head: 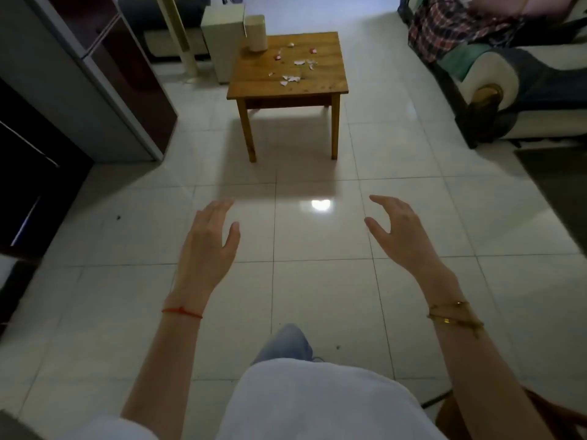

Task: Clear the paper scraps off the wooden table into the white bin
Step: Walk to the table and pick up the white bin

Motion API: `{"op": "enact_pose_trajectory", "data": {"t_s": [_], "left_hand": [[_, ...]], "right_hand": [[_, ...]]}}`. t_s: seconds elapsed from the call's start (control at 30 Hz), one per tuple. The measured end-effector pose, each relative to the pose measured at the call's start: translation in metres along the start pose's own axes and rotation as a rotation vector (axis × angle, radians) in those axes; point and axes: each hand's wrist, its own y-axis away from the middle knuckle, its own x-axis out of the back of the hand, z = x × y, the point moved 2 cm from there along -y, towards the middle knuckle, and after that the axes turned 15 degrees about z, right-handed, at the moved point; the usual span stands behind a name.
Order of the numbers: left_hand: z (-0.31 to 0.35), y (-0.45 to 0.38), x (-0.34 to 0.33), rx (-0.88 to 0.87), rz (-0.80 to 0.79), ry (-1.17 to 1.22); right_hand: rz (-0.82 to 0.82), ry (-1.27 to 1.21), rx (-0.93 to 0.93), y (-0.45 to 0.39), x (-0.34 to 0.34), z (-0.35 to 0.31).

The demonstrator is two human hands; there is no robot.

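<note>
A small wooden table (324,81) stands on the tiled floor far ahead of me. Several white and pink paper scraps (290,79) lie scattered over its top. A small white bin (257,32) stands on the table's back left corner. My left hand (208,246) and my right hand (401,236) are held out over the floor well short of the table. Both are empty with fingers spread. A red string circles my left wrist and gold bracelets circle my right.
A dark cabinet (104,81) lines the left side. A cream sofa (521,77) with a plaid cloth (451,27) on it runs along the right. A cream box (222,39) stands on the floor left of the table. Tiled floor (301,173) lies between me and the table.
</note>
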Motion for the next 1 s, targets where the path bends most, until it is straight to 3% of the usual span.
{"op": "enact_pose_trajectory", "data": {"t_s": [0.37,1.0], "left_hand": [[-0.026,-0.086,-0.070,0.081,-0.019,-0.014],[-0.085,-0.431,-0.212,0.026,-0.114,0.013]], "right_hand": [[-0.062,0.025,-0.028,-0.108,-0.058,0.029],[0.062,0.026,-0.033,-0.450,-0.170,0.045]]}}
